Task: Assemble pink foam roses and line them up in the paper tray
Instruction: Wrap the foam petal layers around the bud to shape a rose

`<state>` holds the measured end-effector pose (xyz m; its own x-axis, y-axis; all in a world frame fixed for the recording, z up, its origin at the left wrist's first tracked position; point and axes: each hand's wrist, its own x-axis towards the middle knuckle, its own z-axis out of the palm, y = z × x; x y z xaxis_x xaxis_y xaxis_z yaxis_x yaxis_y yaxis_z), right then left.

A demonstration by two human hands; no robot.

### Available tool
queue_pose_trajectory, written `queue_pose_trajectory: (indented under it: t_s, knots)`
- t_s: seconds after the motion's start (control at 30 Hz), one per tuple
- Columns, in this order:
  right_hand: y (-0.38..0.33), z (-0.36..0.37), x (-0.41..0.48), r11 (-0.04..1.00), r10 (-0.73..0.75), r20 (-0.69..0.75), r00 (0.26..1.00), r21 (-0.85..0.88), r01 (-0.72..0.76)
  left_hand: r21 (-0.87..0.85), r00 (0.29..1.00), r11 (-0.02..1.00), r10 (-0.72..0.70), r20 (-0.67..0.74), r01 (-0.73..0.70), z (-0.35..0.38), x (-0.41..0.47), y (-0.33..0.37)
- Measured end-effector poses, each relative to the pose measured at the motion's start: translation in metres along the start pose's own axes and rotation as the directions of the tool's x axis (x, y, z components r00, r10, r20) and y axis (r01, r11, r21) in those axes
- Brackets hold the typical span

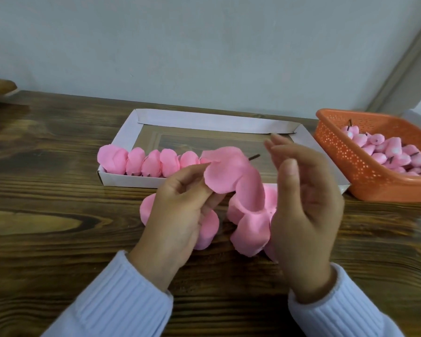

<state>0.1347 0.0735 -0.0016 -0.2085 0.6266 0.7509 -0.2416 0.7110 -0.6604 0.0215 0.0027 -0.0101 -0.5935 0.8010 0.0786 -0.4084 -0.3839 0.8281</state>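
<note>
Brown wood table (58, 215), gray wall behind. A paper tray (204, 121) sits on it, with a row of roses (151, 164) along its near left side. Just in front of the tray, the left hand (180, 210) pinches 1 petal (226, 171). The right hand (304, 203) is beside it, fingers loose, holding nothing. More petals (250, 229) lie under the hands. Right of the tray sits a basket (350, 166) of buds (396, 152).

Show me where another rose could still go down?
The white paper tray is bare behind and right of its row of pink foam roses. The dark wooden table left of it is free. Crowded: the orange perforated plastic basket, and in front, left hand and right hand with pink petals.
</note>
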Motion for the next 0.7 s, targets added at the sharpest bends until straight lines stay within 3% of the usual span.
queue_pose_trajectory:
  t_s: [0.07,0.2,0.7]
  knots:
    - [0.0017,-0.0028,0.0040,0.996,0.093,-0.075,0.993,0.014,-0.092,0.128,0.998,0.990,0.051,0.046,-0.057,-0.0002,-0.0023,-0.0012]
    - [0.0027,-0.0045,0.0056,0.961,0.264,0.063,0.962,0.064,-0.268,0.274,0.991,0.954,0.105,0.084,-0.124,0.0007,-0.0048,-0.0032]
    - [0.0035,-0.0060,0.0068,0.948,0.276,0.272,0.922,0.083,-0.308,0.375,0.970,0.895,0.214,0.112,-0.240,-0.0006,-0.0092,0.0020]
